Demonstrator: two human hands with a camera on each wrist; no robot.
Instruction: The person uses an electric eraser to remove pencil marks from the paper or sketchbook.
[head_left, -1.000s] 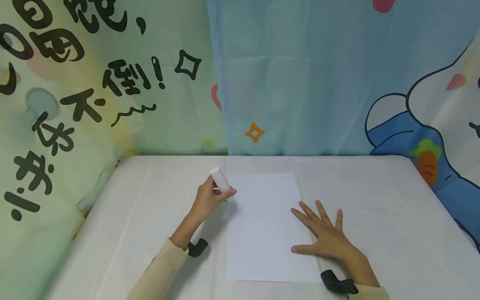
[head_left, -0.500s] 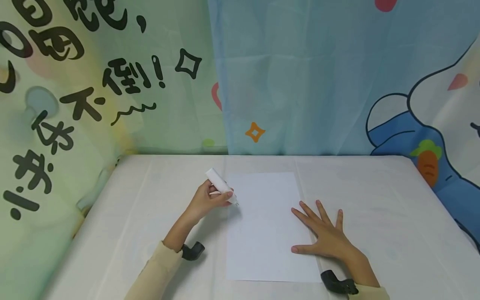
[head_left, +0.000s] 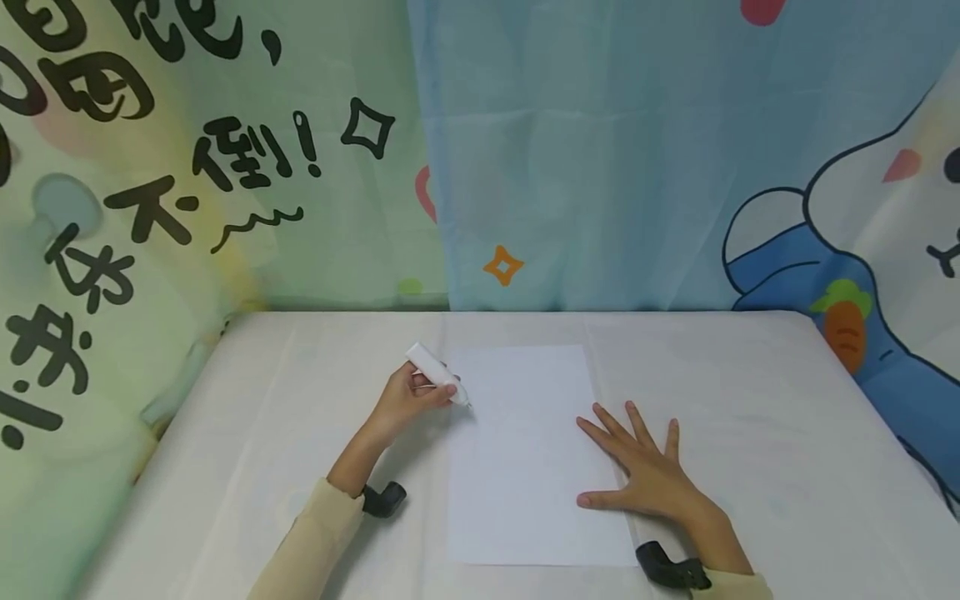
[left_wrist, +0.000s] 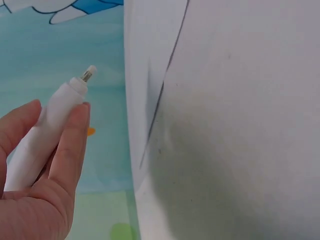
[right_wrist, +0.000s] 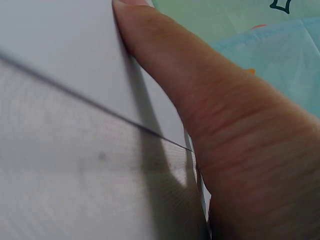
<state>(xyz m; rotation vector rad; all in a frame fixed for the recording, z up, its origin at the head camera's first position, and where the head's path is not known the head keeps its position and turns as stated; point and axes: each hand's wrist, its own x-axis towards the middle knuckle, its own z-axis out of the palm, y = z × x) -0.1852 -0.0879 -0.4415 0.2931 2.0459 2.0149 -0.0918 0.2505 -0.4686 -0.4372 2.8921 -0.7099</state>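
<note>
Setup looks done, tool work seemingly pending: left hand [head_left: 397,404] pinches white pen-like tool [head_left: 433,368] at left edge of paper [head_left: 525,458], tip contact unclear, right hand [head_left: 652,475] spread on right edge, gripping nothing, no marks discernible

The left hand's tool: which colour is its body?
White; the tool's body shows best in the left wrist view.

Head: above the table [head_left: 337,342], facing forward and down, farthest back.
Left wrist: close by the left hand [left_wrist: 47,200], turned sideways, facing the backdrop [left_wrist: 100,165].
Right wrist: nearest, low beside the right hand [right_wrist: 225,115], looking across the paper [head_left: 525,475].
Head and left wrist share: left hand, pen [head_left: 435,372], backdrop.
</note>
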